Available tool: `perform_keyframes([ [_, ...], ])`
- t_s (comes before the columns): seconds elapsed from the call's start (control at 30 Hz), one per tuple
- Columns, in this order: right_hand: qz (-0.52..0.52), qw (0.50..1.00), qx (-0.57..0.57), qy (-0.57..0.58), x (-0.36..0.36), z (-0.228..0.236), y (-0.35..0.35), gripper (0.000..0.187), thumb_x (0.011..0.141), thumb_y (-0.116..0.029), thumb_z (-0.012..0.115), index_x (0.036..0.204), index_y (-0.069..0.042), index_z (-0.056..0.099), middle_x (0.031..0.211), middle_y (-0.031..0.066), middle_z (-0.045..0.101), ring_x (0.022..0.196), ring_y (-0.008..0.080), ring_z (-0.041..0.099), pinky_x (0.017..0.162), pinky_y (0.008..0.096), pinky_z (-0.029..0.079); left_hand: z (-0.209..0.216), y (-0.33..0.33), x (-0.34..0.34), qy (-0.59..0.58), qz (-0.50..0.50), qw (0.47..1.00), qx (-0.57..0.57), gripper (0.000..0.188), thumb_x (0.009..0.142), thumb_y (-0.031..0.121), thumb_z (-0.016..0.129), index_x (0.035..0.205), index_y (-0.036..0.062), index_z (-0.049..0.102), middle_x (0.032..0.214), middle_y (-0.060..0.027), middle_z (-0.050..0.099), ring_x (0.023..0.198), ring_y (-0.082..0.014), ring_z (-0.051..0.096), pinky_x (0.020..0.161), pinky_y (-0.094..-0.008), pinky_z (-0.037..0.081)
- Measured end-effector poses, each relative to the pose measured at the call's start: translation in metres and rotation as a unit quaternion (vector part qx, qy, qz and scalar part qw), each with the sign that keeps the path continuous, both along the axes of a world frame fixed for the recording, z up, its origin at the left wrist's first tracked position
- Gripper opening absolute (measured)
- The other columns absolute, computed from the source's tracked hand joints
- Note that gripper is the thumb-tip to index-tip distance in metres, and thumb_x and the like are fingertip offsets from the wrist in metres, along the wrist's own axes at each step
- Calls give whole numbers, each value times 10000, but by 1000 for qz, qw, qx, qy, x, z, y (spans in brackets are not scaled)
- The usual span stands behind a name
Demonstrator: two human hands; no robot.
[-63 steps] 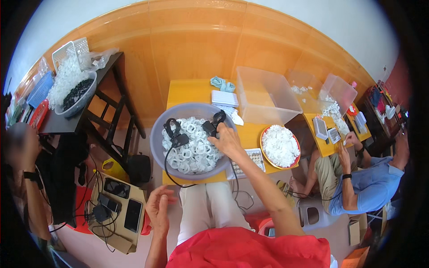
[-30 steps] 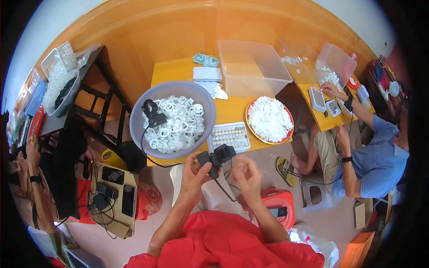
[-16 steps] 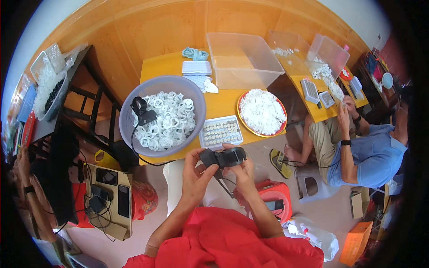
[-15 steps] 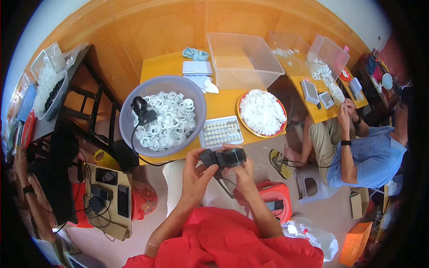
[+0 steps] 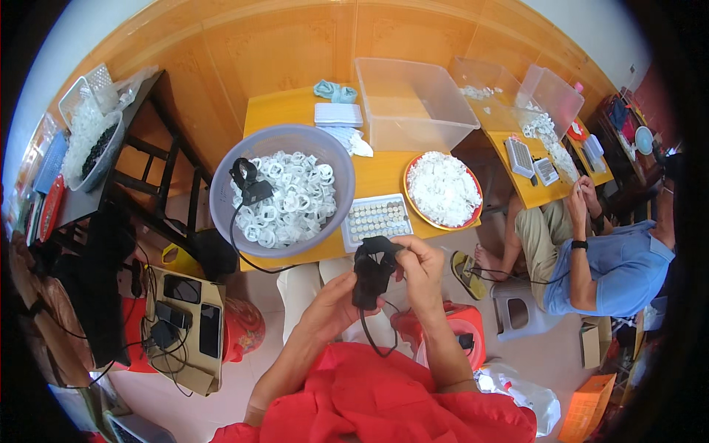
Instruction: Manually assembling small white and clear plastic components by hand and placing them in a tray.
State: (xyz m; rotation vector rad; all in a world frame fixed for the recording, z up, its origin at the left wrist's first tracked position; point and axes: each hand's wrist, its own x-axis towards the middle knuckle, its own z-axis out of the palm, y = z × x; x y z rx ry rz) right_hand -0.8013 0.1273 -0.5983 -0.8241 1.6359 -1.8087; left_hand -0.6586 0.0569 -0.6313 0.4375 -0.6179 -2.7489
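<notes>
Just in front of the table edge I hold a black strapped device with a cable [image 5: 374, 277]. My left hand [image 5: 332, 299] has its fingers closed on the device's lower left side. The fingers of my right hand [image 5: 422, 269] pinch the strap at its upper right. From the lower end the black cable loops down toward my red shirt. A similar black device [image 5: 255, 190] lies on white plastic ring-shaped parts [image 5: 295, 203] in a grey-purple basin [image 5: 216, 210]. Beyond my hands, a white tray [image 5: 356, 242] holds rows of small round pieces.
A red-rimmed plate [image 5: 443, 224] of small white pieces stands right of the tray. Behind it is a clear plastic bin [image 5: 417, 136]. To the right a person in a blue shirt [image 5: 617, 258] handles small white parts. Phones lie in a cardboard box [image 5: 210, 373] at left.
The black device has turned from lying sideways to upright in my hands. My right hand has moved up onto its strap. The whole view has shifted slightly.
</notes>
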Motion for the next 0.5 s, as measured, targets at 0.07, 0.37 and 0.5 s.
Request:
perform_keyframes([
  [0.07,5,1000,14,14,-1,3,0,180,795,-25,475,892,21,620,605,-7,541,502,38,462,448,193,363,-2,1,1,22,-16,997,70,355,895,275,490,1157,36,470,1079,-150,552,839,-264,599,698,-348,524],
  [0.37,83,994,-14,-74,3,12,-1,203,795,-69,559,977,14,588,708,13,577,589,44,478,508,196,392,-12,2,-6,6,-30,978,207,365,910,248,455,1187,10,442,1082,-161,540,878,-248,591,755,-322,518],
  [0.5,92,993,-4,68,-1,1,-1,223,788,-87,595,987,12,572,776,32,593,630,36,485,510,193,399,-18,2,-7,29,-40,969,242,366,915,240,444,1188,-4,435,1079,-191,533,901,-248,586,732,-290,526],
])
